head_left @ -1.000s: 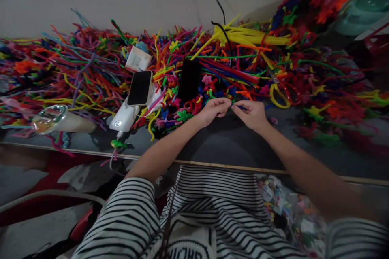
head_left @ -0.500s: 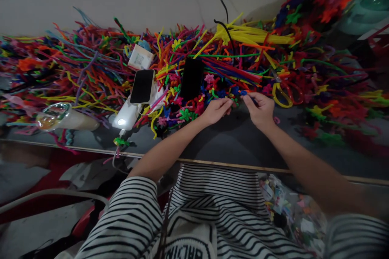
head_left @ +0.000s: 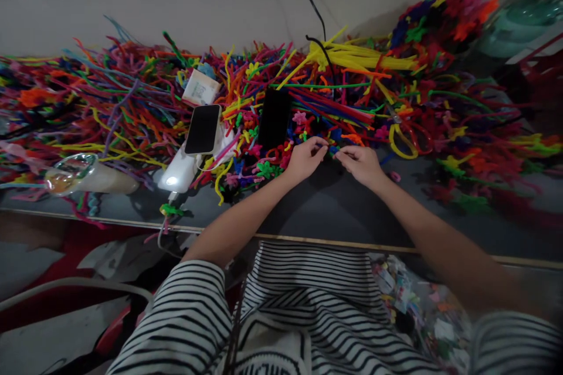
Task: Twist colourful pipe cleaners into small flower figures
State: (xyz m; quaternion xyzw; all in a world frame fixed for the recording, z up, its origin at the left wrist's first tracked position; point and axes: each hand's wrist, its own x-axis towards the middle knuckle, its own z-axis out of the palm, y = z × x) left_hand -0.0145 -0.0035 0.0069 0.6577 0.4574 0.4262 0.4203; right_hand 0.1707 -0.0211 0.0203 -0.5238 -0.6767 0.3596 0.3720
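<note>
My left hand (head_left: 308, 158) is closed in a pinch near the table's middle, its fingertips at small green and blue fuzzy pieces. Close on its right, my right hand (head_left: 359, 163) pinches a blue fuzzy stem (head_left: 387, 158), part of which shows beyond the knuckles. What the left fingertips grip is too small to make out. Just behind the hands lie a pink fuzzy flower (head_left: 299, 118) and a black phone (head_left: 274, 117). A bundle of red and blue stems (head_left: 336, 106) stretches behind my right hand.
Scissors with yellow and red handles (head_left: 402, 139) lie at the right. Leftward are a second phone (head_left: 203, 129), a lit white power bank (head_left: 178, 171) with a cable, a small box (head_left: 201, 88) and a tilted plastic cup (head_left: 90, 174). Colourful stems (head_left: 145, 99) are heaped along the wall.
My right hand has moved left and slightly down, closer to my left hand. A blue stem now shows to its right. The whole view has shifted slightly.
</note>
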